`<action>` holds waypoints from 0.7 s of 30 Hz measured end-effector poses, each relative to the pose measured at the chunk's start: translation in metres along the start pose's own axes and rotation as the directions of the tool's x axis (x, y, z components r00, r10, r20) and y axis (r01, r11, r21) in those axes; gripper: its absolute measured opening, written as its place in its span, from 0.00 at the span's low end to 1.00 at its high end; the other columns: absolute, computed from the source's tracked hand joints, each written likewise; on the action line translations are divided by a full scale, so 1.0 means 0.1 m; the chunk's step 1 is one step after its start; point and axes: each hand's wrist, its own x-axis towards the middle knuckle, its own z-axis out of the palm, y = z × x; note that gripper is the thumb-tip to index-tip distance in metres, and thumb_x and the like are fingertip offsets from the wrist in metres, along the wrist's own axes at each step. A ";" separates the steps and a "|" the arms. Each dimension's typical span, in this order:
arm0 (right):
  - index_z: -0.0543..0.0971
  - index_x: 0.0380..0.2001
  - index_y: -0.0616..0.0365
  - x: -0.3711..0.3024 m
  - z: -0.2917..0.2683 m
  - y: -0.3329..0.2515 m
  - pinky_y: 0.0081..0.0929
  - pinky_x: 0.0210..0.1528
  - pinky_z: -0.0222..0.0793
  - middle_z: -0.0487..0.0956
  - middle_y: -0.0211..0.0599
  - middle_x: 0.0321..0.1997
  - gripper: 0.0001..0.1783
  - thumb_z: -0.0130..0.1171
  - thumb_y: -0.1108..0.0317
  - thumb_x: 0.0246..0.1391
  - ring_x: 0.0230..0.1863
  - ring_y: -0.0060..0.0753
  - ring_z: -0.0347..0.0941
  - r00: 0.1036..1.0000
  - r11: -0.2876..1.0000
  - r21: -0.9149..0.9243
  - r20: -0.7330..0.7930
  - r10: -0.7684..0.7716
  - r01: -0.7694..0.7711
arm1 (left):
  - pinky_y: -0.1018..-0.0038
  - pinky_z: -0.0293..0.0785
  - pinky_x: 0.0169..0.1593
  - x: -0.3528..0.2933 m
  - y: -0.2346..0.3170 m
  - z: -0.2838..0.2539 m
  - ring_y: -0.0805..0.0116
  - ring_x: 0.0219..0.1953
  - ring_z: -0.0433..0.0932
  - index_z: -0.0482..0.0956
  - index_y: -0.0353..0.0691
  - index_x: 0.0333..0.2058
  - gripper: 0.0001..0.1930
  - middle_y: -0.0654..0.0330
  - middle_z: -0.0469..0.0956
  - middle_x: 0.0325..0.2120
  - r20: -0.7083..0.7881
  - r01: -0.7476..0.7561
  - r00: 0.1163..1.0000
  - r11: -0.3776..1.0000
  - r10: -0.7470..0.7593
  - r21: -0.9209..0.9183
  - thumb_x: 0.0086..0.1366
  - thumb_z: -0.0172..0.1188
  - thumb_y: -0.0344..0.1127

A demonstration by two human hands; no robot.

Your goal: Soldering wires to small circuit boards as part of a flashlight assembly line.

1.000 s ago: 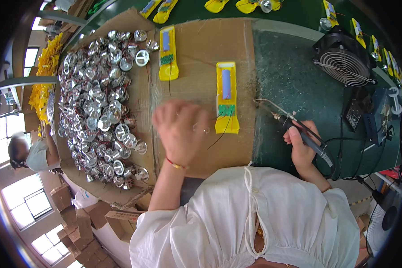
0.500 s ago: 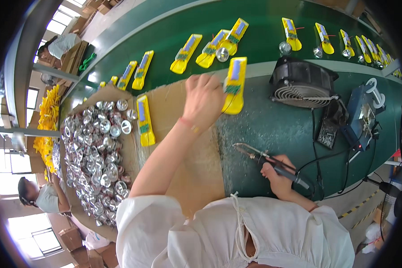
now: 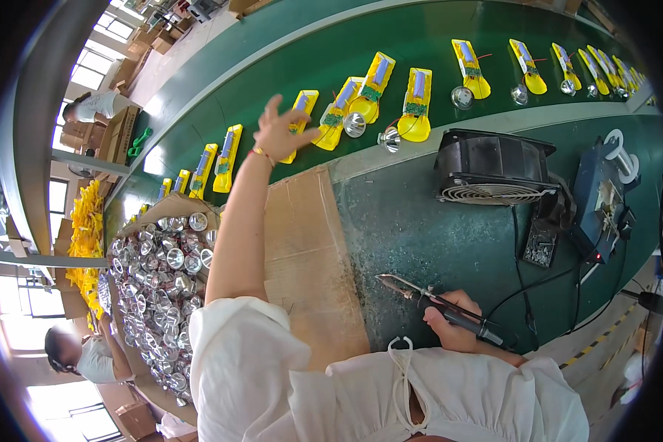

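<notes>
My left hand (image 3: 281, 134) is raised over the far belt, fingers spread and holding nothing. Under it, partly covered, lies a yellow plastic casing (image 3: 302, 109) with a blue-violet cell and a green circuit board. To its right, another such casing (image 3: 415, 104) rests at the belt's near edge, a silver reflector cup (image 3: 390, 139) wired to it. Two overlapping casings (image 3: 374, 87) lie between, with a reflector cup (image 3: 354, 124) beside them. My right hand (image 3: 457, 318) is closed round a soldering iron (image 3: 449, 313), its tip pointing left above the green bench.
Many loose reflector cups (image 3: 155, 295) are heaped left of a cardboard sheet (image 3: 302, 258). A black fan (image 3: 493, 166), a tray of small metal bits (image 3: 540, 243) and a blue soldering station with a solder spool (image 3: 621, 158) stand at right, cables trailing. Co-workers (image 3: 96, 357) are at the left.
My left hand has left the casing at the middle and moved left over the belt, fingers spreading. That casing now appears on the belt's edge with a reflector cup. The right hand still holds the iron.
</notes>
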 end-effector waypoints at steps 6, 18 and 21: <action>0.73 0.28 0.60 0.01 0.04 -0.03 0.18 0.23 0.67 0.77 0.32 0.20 0.09 0.63 0.71 0.45 0.22 0.17 0.73 0.997 0.996 0.049 -0.013 -0.078 0.078 | 0.60 0.64 0.50 -0.21 0.06 0.34 0.45 0.49 0.64 0.79 0.47 0.31 0.10 0.51 0.57 0.56 -0.155 -0.133 0.981 0.988 0.119 -0.080 0.56 0.55 0.44; 0.71 0.32 0.64 -0.01 0.11 -0.06 0.15 0.22 0.65 0.74 0.35 0.20 0.09 0.57 0.71 0.50 0.19 0.18 0.68 0.996 0.989 0.147 -0.081 0.043 -0.030 | 0.59 0.62 0.52 -2.89 0.47 0.00 0.46 0.48 0.64 0.76 0.39 0.25 0.05 0.49 0.63 0.52 -0.094 0.129 0.985 0.982 -0.143 -0.138 0.51 0.57 0.33; 0.71 0.33 0.65 -0.03 0.11 -0.07 0.14 0.23 0.65 0.74 0.35 0.20 0.09 0.56 0.71 0.51 0.19 0.18 0.68 0.995 0.994 0.111 -0.097 0.002 0.009 | 0.58 0.60 0.53 -3.36 0.63 -0.04 0.46 0.51 0.62 0.74 0.41 0.35 0.14 0.50 0.62 0.53 -0.251 0.063 0.962 0.978 -0.112 -0.198 0.48 0.61 0.34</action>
